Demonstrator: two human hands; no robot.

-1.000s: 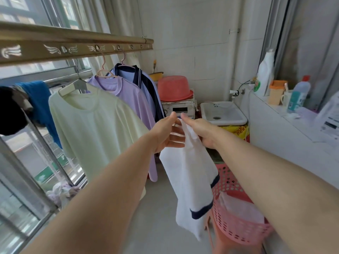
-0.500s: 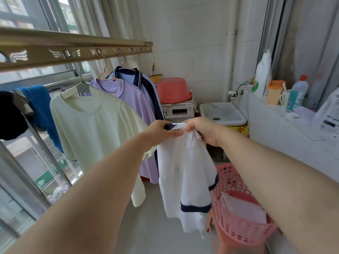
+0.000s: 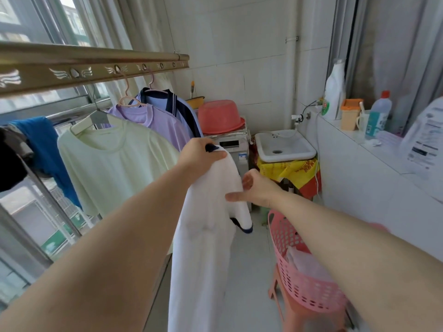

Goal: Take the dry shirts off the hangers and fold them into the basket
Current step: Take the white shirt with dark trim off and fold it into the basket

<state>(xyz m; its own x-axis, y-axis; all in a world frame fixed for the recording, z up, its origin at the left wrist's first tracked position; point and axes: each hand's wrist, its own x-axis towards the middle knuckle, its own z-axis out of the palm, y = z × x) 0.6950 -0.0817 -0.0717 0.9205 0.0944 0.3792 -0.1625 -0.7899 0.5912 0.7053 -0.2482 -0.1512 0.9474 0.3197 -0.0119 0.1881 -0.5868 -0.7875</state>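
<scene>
Partly cut off at the bottom edge, a white shirt [image 3: 206, 248] hangs lengthwise downward, left of the pink basket [image 3: 304, 281]. The left hand [image 3: 201, 155] is clenched on its top; fingertips are hidden in cloth. The right hand [image 3: 255, 189], which gripped the top half a second ago, now rests lower against the shirt's side, fingers loosely spread, above the basket.

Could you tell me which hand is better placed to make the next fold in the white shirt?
Probably the right hand: it is open beside the white shirt, free to gather the hanging cloth, and nearer the pink basket. The left hand is occupied gripping the shirt's top.
</scene>
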